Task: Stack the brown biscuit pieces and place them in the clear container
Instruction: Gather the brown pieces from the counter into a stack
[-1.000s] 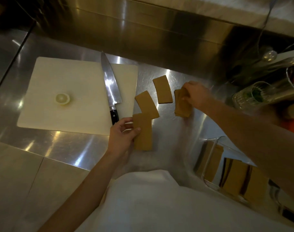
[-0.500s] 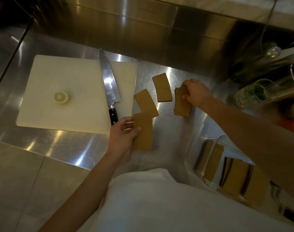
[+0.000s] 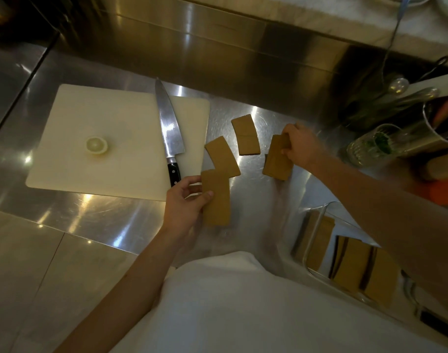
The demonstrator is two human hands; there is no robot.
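We see the left hand (image 3: 186,203) pinching the near biscuit (image 3: 216,200) by its left edge, thumb on top, fingers curled underneath. Its far corner overlaps a second biscuit (image 3: 221,157) lying just beyond that hand. The right hand (image 3: 300,145) grips a small stack of biscuits (image 3: 277,159) at its far end. Between the hands, further out, lies a third biscuit (image 3: 245,136). Under the right forearm sits the clear container (image 3: 317,225), with biscuits inside.
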